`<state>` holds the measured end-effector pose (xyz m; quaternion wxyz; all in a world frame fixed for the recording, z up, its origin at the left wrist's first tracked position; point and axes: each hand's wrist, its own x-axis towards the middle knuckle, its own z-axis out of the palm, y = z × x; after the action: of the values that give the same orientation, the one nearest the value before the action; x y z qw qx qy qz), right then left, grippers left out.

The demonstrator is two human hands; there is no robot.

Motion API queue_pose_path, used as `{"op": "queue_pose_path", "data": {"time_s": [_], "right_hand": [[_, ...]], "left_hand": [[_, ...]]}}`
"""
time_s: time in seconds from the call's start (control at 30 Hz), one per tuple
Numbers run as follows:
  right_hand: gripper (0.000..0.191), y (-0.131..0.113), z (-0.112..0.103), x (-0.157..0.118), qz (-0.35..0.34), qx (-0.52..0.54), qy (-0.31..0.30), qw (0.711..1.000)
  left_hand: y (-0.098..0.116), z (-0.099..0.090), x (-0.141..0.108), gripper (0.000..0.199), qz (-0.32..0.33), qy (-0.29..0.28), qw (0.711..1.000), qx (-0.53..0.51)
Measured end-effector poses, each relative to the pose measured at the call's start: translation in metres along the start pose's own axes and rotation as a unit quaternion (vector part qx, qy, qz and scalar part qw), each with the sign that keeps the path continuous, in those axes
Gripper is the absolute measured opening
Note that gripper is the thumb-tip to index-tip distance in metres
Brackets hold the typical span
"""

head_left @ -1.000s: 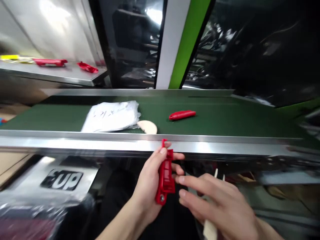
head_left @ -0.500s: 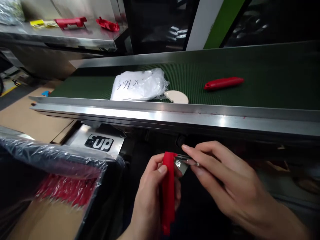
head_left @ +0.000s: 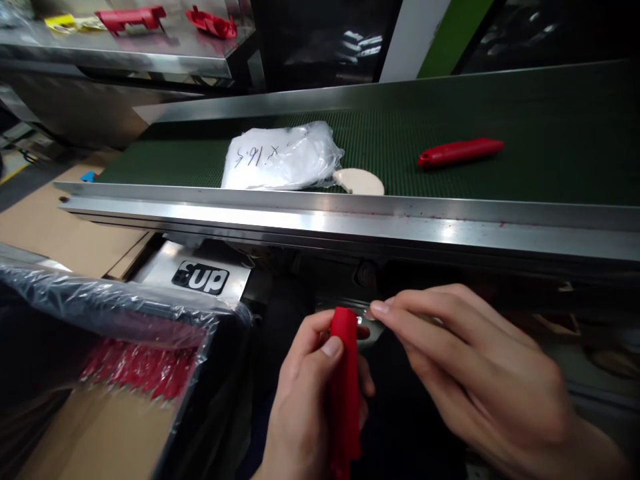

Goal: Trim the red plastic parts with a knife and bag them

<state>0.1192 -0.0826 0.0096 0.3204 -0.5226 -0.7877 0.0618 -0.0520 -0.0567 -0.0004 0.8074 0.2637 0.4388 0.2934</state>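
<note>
My left hand (head_left: 303, 393) is closed around a long red plastic part (head_left: 345, 373), held nearly upright with my thumb along its near face. To the right of its top end, my right hand (head_left: 475, 360) pinches a small metal tool (head_left: 369, 315). Most of that tool is hidden behind my fingers, so I cannot make out its exact kind. The tool's tip is close to the part's upper right edge; I cannot tell if they touch.
Ahead runs a green conveyor belt (head_left: 395, 147) with a metal rail (head_left: 300, 217). On it lie a white plastic-wrapped packet (head_left: 275, 157), a beige disc (head_left: 361, 181) and a red plastic piece (head_left: 460, 153). A lined bin (head_left: 205, 353) of red parts stands left. Red mouldings (head_left: 131, 19) sit on a steel table.
My right hand has drawn slightly right, and the tool shows less between its fingers. The red part has shifted a little right in my left hand. The view has tilted down slightly.
</note>
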Motion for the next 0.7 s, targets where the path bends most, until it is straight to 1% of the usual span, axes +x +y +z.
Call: {"op": "queue_pose_path", "data": {"time_s": [0.5, 0.7], "right_hand": [[0.034, 0.0002, -0.0009, -0.0019, -0.004, -0.026, 0.003, 1.000], [0.034, 0.0007, -0.0018, -0.0043, -0.009, -0.033, -0.007, 0.999]], "left_hand": [[-0.0029, 0.0000, -0.0006, 0.026, -0.002, -0.006, 1.000, -0.011], [-0.0033, 0.0001, 0.0001, 0.025, -0.002, -0.011, 1.000, -0.007]]}}
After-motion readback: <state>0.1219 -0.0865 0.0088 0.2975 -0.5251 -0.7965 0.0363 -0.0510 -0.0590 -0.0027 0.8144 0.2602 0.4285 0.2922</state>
